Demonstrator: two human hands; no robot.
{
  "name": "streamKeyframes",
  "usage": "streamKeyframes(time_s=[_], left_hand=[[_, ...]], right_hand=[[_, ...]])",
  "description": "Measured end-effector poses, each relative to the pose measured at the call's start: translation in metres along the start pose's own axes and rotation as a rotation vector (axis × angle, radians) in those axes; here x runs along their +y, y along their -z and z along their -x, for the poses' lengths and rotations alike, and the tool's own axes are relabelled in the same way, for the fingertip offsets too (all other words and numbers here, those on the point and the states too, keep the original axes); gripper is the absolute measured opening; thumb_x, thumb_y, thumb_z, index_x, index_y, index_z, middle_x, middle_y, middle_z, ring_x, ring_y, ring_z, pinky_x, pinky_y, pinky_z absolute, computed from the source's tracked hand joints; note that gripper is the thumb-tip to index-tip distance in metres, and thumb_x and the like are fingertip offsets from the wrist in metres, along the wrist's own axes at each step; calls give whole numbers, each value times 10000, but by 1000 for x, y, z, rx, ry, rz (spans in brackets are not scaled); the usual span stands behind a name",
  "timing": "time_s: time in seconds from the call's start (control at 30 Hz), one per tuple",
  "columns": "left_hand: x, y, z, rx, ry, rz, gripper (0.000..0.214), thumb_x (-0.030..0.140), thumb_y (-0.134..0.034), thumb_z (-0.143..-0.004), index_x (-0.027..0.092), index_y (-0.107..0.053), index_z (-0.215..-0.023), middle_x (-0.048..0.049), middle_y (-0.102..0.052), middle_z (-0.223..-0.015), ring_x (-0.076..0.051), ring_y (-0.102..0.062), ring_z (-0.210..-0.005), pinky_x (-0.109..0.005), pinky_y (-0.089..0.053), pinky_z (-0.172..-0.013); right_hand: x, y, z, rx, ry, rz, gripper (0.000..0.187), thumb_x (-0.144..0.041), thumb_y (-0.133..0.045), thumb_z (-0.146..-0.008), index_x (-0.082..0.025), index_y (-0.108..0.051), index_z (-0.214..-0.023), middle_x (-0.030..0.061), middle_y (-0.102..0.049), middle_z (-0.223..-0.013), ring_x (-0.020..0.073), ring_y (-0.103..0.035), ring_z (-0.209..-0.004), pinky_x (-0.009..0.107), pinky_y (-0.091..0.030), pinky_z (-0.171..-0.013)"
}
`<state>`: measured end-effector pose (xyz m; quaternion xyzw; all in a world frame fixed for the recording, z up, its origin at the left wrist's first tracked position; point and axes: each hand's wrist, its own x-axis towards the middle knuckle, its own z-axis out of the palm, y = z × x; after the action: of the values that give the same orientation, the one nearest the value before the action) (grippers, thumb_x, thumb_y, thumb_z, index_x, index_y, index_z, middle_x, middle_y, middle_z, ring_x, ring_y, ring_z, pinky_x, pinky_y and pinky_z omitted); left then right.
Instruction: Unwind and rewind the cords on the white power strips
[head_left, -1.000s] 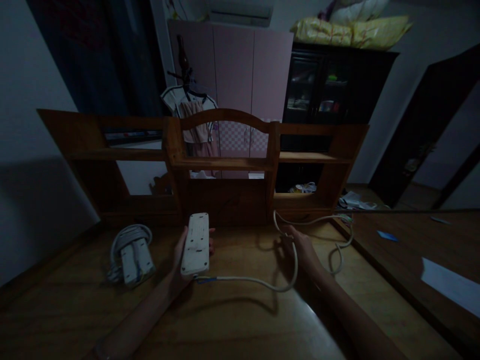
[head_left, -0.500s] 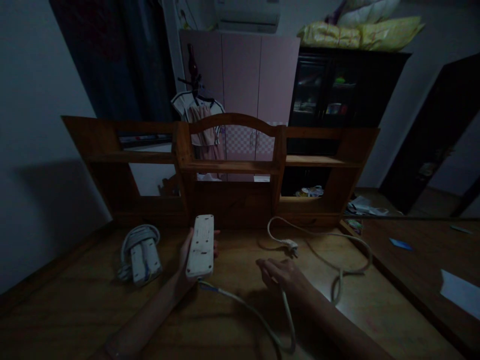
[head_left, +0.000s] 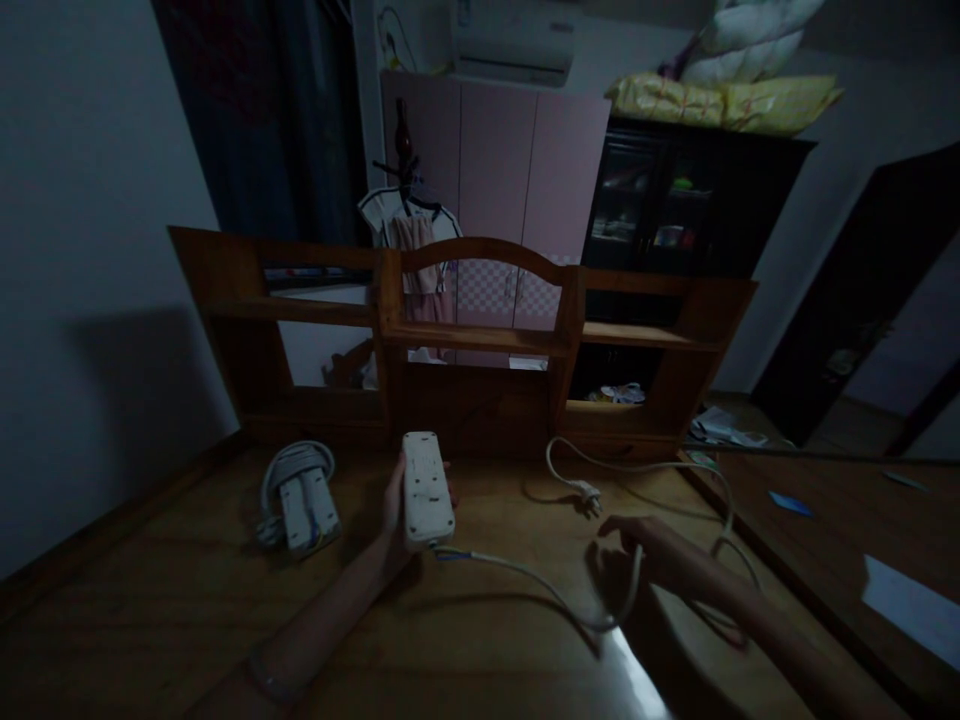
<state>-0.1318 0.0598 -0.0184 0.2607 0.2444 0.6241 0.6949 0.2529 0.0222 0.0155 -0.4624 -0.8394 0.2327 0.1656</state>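
My left hand [head_left: 394, 515] is wrapped round a white power strip [head_left: 427, 488], its screwed underside facing me. Coloured wires show where the cord [head_left: 536, 587] leaves the near end of the strip. That cord sags along the table to my right hand [head_left: 651, 548], whose fingers are closed on it; part of the grip is hidden. Just beyond those fingers lies the plug [head_left: 588, 494], its prongs towards me, with more cord looping off to the right. To the left a second power strip [head_left: 310, 514] rests with its own cord coiled round it.
A wooden shelf unit [head_left: 480, 341] stands along the back of the wooden table [head_left: 480, 665]. Beyond the table's right edge, a lower brown surface holds white paper [head_left: 911, 605] and a small blue card [head_left: 790, 503]. A white wall [head_left: 90, 400] closes the left side.
My right hand has moved right, drawing the cord out from the strip. The view has shifted, so the held strip and the shelf appear further right.
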Motion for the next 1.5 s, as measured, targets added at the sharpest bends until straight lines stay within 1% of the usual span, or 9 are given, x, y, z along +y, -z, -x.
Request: streamKeyframes(time_s=[0.17,0.3,0.43,0.57,0.67,0.83,1.0,1.27,1.5], left_hand=[[-5,-4,2,26,24,-22,664,643,-422,-848,89,-560,-1188,-110,-662,-717,-251,-654,-562,-370,-529,-502],[-9,-9,5,16,95,-56,660,649,-462,-829,126,-538,-1224,-106,-664,-754,-265,-658,-583,-407,-534,-544],[-15,-10,8,-34,124,-96,637,646,-485,-820,132,-564,-1188,-125,-675,-794,-277,-670,-650,-417,-538,-609],[-19,-9,10,-48,176,-117,649,670,-472,-810,124,-597,-1137,-140,-680,-805,-282,-673,-664,-408,-534,-614],[-17,-13,12,-74,161,-116,643,669,-462,-815,158,-578,-1186,-122,-680,-839,-272,-672,-652,-390,-527,-573],[-6,-20,14,-65,19,-70,624,600,-476,-840,171,-517,-1291,-96,-672,-858,-229,-663,-633,-340,-524,-557],[3,-17,9,-56,17,-1,579,565,-496,-847,171,-534,-1270,-68,-666,-817,-183,-639,-594,-301,-518,-534],[-3,-16,5,0,80,-90,609,647,-468,-827,173,-585,-1192,-52,-651,-747,-175,-618,-550,-294,-500,-509],[-12,-25,11,152,89,-325,700,757,-450,-750,120,-646,-964,-83,-651,-712,-195,-615,-557,-310,-504,-530]], right_hand=[[12,42,21,-171,122,-178,492,-229,-644,-754,-268,-572,-1240,103,-593,-1229,296,-571,-1114,443,-508,-869],[-32,52,40,57,140,-237,468,-245,-533,-861,-307,-487,-1323,100,-488,-1354,284,-441,-1264,513,-401,-1014],[-111,5,38,359,193,-126,462,-282,-480,-908,-335,-403,-1361,112,-482,-1344,275,-511,-1191,456,-528,-888],[-148,-69,8,399,258,227,720,-231,-532,-843,-227,-185,-1474,160,-458,-1353,301,-511,-1171,460,-531,-876],[-136,-113,-21,379,328,465,757,-142,-536,-776,-131,-200,-1455,189,-507,-1295,326,-530,-1111,481,-497,-892],[-110,-145,-49,264,336,664,394,-41,-538,-720,-178,-520,-1089,97,-623,-1045,263,-593,-891,393,-478,-771],[-103,-129,-56,121,350,743,388,-27,-567,-759,-204,-488,-1094,21,-627,-882,194,-581,-641,295,-389,-553],[-74,-91,-65,108,637,854,488,-114,-591,-834,-136,-400,-1283,54,-614,-930,196,-570,-722,316,-396,-658],[-53,-80,-63,110,575,813,416,-154,-600,-860,-165,-427,-1239,42,-595,-916,182,-561,-738,302,-370,-656]])
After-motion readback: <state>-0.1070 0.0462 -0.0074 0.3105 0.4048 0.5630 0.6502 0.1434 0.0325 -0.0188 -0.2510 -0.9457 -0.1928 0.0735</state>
